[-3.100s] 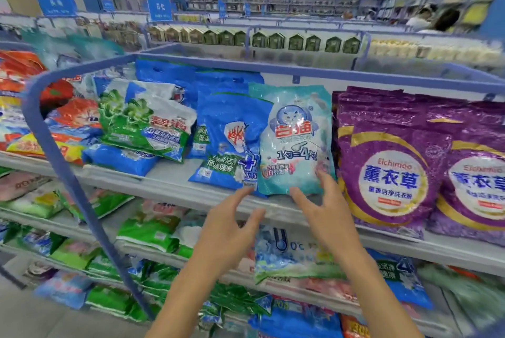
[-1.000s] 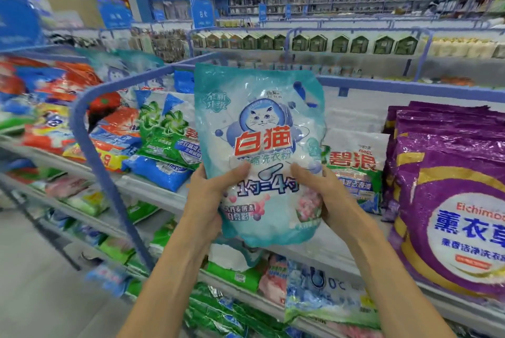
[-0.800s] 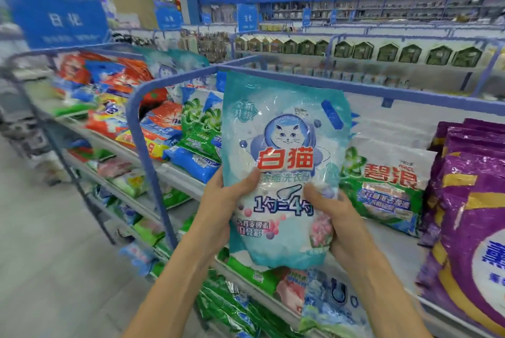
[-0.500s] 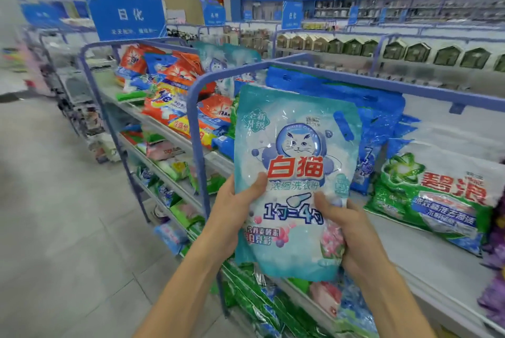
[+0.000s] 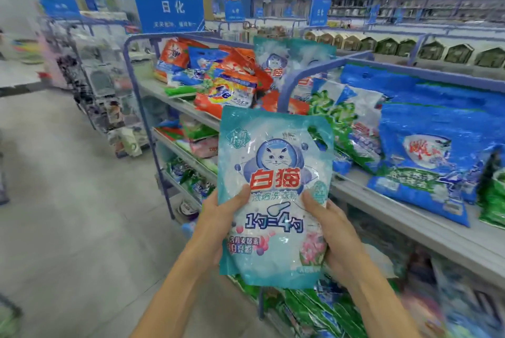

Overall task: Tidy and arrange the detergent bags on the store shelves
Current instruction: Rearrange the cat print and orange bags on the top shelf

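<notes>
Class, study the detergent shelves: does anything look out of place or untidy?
The orange plastic detergent bags on the far top shelf lie heaped at mixed angles. The pale teal cat-printed bag is off-shelf, gripped by left hand and right hand.

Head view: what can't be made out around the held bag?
All in the head view:
- Fingers of the left hand and right hand: behind the teal bag; only the thumbs show.
- Matching bags up the shelf: partly covered by orange bags and the blue rail.
- Green bag: cut off by the right edge.
- Lower-right shelf goods: motion-blurred.
</notes>
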Tool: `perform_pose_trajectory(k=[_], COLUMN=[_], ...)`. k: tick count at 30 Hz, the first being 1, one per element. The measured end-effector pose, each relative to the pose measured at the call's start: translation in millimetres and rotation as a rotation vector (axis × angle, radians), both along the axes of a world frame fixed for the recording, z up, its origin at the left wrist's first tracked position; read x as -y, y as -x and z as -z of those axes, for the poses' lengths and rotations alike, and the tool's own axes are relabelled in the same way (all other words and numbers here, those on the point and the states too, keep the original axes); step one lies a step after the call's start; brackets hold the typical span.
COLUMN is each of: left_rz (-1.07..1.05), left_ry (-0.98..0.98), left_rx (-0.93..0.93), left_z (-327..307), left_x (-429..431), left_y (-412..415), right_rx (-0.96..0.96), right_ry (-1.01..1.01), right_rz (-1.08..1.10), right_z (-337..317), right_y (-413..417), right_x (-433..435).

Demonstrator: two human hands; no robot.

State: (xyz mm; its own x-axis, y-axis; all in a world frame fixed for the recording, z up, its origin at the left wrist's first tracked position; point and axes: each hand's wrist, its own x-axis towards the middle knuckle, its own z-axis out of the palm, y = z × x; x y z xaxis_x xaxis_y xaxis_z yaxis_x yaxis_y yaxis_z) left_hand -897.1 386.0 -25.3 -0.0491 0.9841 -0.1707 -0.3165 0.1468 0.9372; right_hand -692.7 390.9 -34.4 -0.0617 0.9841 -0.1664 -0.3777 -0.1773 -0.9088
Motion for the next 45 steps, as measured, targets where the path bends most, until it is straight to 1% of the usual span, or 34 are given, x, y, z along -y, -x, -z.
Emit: perform_pose_trajectory(k=[5, 9, 16, 24, 26, 30, 33, 37, 41, 45], left_rz=[-0.036, -0.034, 0.005, 0.065, 0.069, 0.149, 0.227, 0.328, 0.397, 0.517], left_ry=[0.039, 0.078, 0.087, 0.000, -0.032, -0.082, -0.129, -0.179, -0.191, -0.273], left_rx=[0.006, 0.036, 0.047, 0.032, 0.021, 0.001, 0.006, 0.047, 0.116, 0.138], left_z=[12, 17, 24, 7, -2, -23, -41, -64, -84, -103], left_x=[-10, -24, -83, -200, -230, -283, -324, -379, -437, -487], left_y=[84, 131, 176, 206, 208, 199, 183, 164, 146, 113], right_rx=[-0.006, 0.017, 0.082, 0.070, 0.074, 0.090, 0.144, 0.153, 0.285, 0.413], right_ry=[0.022, 0.057, 0.056, -0.025, -0.042, -0.086, -0.145, -0.188, -0.256, -0.301], right_rz=[-0.016, -0.045, -0.020, 0.072, 0.118, 0.237, 0.371, 0.543, 0.690, 0.867], right_z=[6, 10, 10, -1, -10, -32, -46, -63, -86, -103], right_y=[89, 137, 178, 208, 210, 205, 195, 185, 180, 160], right_x=[-12, -29, -85, -182, -204, -237, -264, -303, -342, -374])
